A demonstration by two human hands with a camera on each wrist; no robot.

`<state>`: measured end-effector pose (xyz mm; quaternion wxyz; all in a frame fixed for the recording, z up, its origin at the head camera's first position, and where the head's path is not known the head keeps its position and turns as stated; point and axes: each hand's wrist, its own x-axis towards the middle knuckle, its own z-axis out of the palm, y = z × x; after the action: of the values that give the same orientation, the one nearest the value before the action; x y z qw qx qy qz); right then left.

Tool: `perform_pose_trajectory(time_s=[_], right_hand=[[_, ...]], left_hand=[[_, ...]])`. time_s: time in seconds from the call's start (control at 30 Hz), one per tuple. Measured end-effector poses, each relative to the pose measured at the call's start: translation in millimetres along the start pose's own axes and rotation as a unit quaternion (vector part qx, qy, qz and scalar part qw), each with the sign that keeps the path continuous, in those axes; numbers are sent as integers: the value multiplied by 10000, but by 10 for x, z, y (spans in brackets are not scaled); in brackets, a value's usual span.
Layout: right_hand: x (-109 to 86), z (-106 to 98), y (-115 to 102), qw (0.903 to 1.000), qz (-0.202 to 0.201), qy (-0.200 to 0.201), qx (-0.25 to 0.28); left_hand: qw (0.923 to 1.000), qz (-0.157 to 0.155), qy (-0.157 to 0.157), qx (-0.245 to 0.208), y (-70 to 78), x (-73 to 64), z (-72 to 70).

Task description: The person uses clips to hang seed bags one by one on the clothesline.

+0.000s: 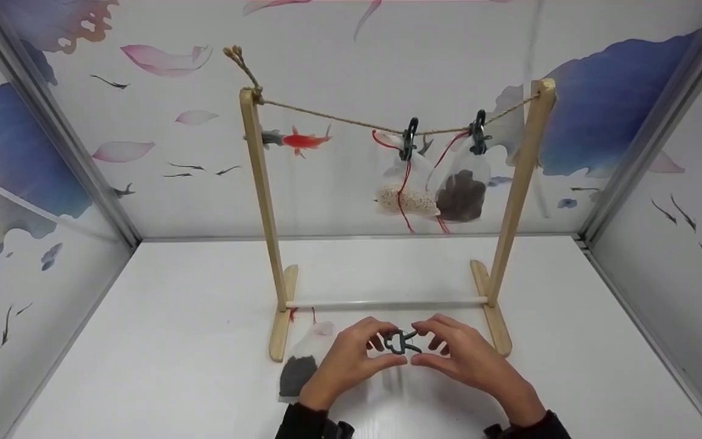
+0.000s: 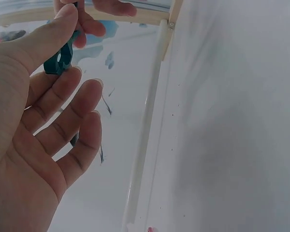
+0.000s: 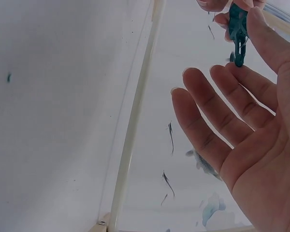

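A small dark green clothes peg [image 1: 401, 342] is between the two hands, low in front of the wooden rack. My left hand [image 1: 357, 350] pinches its rounded end between thumb and index finger; the left wrist view also shows this peg [image 2: 53, 66]. At the splayed handles, my right hand [image 1: 464, 352] has its index fingertip on one arm and its thumb by the other. The other right fingers are loosely bent, as seen in the right wrist view beside the peg [image 3: 238, 31]. Left of the left hand lies a pouch with dark grey contents [image 1: 297, 375], partly hidden by the wrist.
A rope [image 1: 333, 116] sags between the rack's left post [image 1: 264, 207] and right post [image 1: 518, 177]. Two dark pegs on it hold a pouch of pale beads [image 1: 406, 200] and a pouch of dark contents [image 1: 462, 195]. A white crossbar [image 1: 387, 303] joins the rack's feet.
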<state>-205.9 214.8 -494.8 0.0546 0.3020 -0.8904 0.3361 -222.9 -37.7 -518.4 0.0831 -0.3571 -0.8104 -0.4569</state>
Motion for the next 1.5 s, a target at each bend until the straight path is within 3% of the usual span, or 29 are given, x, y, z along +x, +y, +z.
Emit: perform_pose_trajectory(time_s=[0.4,1.03,1.17,1.3,1.5], right_hand=[[9,7,-26,9997,108,165,124],[28,73,-37,9929,-503,939,521],[28,64,-52,9895,-566,1240,470],[30,49,-62,9860,-634,1491,403],[47,51,-51,9807,-942,1682,328]], left_hand=[[9998,-69,-24,-186,13,7,-10],[9995,-33,-68,-316,22,-7,-34],[9997,-198,-18,-152,-7,-25,-126],[9990,-403,116,183,-86,-74,-304],[9931,-822,237,804,-232,-199,-546]])
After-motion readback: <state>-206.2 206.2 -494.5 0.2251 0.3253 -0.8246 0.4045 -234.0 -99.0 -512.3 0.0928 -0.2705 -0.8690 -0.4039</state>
